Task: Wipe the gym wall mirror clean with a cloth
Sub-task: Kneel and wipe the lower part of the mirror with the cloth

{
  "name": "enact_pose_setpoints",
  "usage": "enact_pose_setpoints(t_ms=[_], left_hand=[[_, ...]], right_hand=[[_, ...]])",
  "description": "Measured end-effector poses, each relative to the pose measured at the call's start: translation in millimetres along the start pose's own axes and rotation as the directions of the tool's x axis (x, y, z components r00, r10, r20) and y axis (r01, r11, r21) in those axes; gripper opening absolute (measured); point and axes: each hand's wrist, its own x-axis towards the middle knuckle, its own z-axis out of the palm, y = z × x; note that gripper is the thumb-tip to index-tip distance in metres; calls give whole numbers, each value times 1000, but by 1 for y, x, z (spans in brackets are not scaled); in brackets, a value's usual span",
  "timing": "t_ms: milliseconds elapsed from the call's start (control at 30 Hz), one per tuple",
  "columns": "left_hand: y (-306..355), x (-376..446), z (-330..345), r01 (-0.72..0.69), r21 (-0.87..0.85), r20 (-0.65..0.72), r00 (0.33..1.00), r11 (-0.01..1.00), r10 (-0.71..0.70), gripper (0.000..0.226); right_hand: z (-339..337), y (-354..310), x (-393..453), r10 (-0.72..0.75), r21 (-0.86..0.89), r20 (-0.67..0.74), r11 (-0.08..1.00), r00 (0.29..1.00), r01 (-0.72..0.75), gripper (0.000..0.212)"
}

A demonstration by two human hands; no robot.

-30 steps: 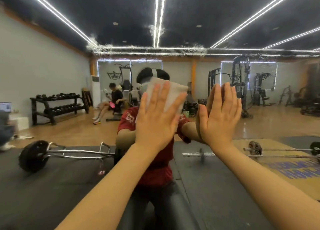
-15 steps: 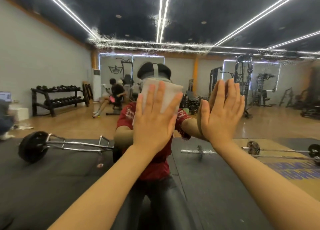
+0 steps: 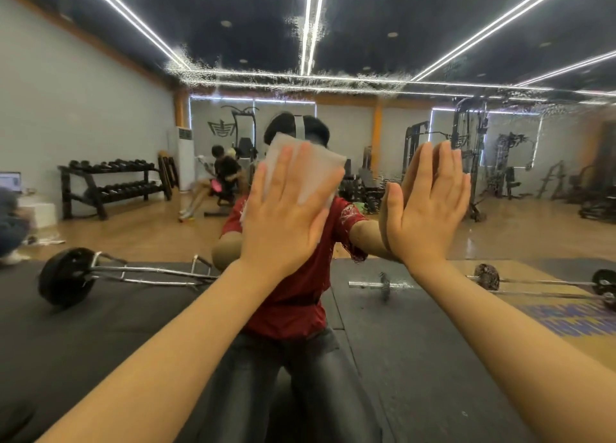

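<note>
From my feed, the mirror [image 3: 433, 59] filled nearly the whole view, so almost everything I saw was a reflection. At far left in the glass stood a dumbbell rack [image 3: 110, 185], with a loaded barbell [image 3: 66, 286] lying on the black floor mat nearer the bottom.

The left hand [image 3: 286, 215] was flat against the glass, fingers straight and spread, pressing the white cloth [image 3: 306, 162] onto the mirror. The cloth sat under the fingers and palm, with its top edge and right corner showing above and beside the fingertips; the rest of it was hidden behind the hand. Hand and cloth together covered the face of the reflected person in the red shirt [image 3: 293, 296].

Just to the right, apart from the cloth, the right hand [image 3: 430, 205] was also flat on the glass, fingers straight and close together, holding nothing. Its own reflection met it edge to edge.

A band of smeared droplets [image 3: 300, 79] ran across the mirror above both hands, blurring the reflected ceiling lights. Farther right, the gym machines [image 3: 466, 149] were wavy and hard to make out through wet glass, and a second barbell [image 3: 540, 282] was cut off at the frame edge. Both forearms left the picture at the bottom.
</note>
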Motion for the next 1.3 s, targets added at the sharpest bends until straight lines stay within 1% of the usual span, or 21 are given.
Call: enact_pose_setpoints(t_ms=[133, 200, 300, 367, 400, 433, 467, 533, 567, 600, 733, 767, 833, 933, 967, 1000, 1033, 1100, 1133, 1200, 1300], left_hand=[[-1, 5, -1, -59, 2, -2, 998, 998, 59, 54], [0, -18, 4, -177, 9, 17, 984, 984, 177, 56], [-4, -63, 13, -399, 16, 66, 915, 917, 397, 55], [-15, -73, 12, -500, 51, 92, 864, 865, 494, 51], [-22, -69, 9, -523, 75, 103, 851, 849, 515, 50], [-29, -61, 6, -514, 95, 103, 857, 853, 505, 51], [-36, -50, 2, -468, 110, 90, 883, 877, 461, 52], [-51, -30, -4, -329, 129, 51, 944, 936, 325, 56], [-57, -23, -6, -270, 124, 35, 963, 955, 267, 59], [-61, -20, -6, -237, 110, 21, 971, 965, 237, 60], [-49, -40, 5, -214, 78, -25, 976, 974, 216, 58], [-41, -54, 9, -233, 81, -14, 972, 969, 235, 57], [-29, -88, 17, -348, 72, 36, 937, 935, 346, 58], [-31, -124, 17, -562, 52, 126, 823, 825, 553, 60], [-35, -124, 16, -596, 51, 144, 798, 801, 585, 61], [-38, -118, 14, -592, 59, 146, 801, 803, 580, 61], [-39, -105, 11, -545, 76, 129, 836, 835, 533, 62], [-37, -68, 5, -353, 105, 74, 935, 930, 346, 65], [-36, -48, 2, -271, 108, 48, 962, 956, 267, 67], [-32, -16, -2, -203, 106, 20, 979, 973, 202, 70], [-22, -5, 0, -185, 79, 14, 983, 980, 184, 72]], right_hand=[[0, 1, 1, 0, 13, 6, 1000, 1000, 0, 67], [0, 1, 0, -1, 21, -1, 1000, 1000, 1, 67], [0, 0, 0, -3, 33, -9, 999, 1000, 3, 66], [0, 0, 0, -1, 27, -9, 1000, 1000, 1, 66], [0, 0, 0, 0, 26, -7, 1000, 1000, 0, 66], [-1, 0, 0, 2, 28, -4, 1000, 1000, -2, 66], [-1, 0, 1, 2, 32, -3, 999, 1000, -2, 67], [-1, 0, 1, 3, 34, -4, 999, 1000, -3, 66], [-1, -1, 1, 3, 28, -1, 1000, 1000, -3, 66], [-1, 0, 1, 4, 21, 5, 1000, 1000, -4, 66], [-2, 0, 1, 8, 8, 17, 1000, 1000, -8, 65], [-2, 0, 1, 7, 6, 16, 1000, 1000, -7, 65], [-2, -1, 1, 5, 4, 12, 1000, 1000, -5, 65], [-3, -2, 2, 9, -6, 17, 1000, 1000, -9, 65], [-3, -2, 2, 8, -9, 19, 1000, 1000, -8, 65], [-3, -1, 2, 8, -12, 19, 1000, 1000, -8, 65], [-3, -1, 3, 6, -16, 16, 1000, 1000, -5, 65], [-2, -2, 2, 2, -16, 17, 1000, 1000, -1, 65], [-2, -2, 2, 0, -20, 16, 1000, 1000, 0, 66], [-2, -2, 1, 0, -25, 18, 1000, 1000, 1, 67], [-2, -2, 3, 3, -27, 22, 1000, 1000, -3, 67]])
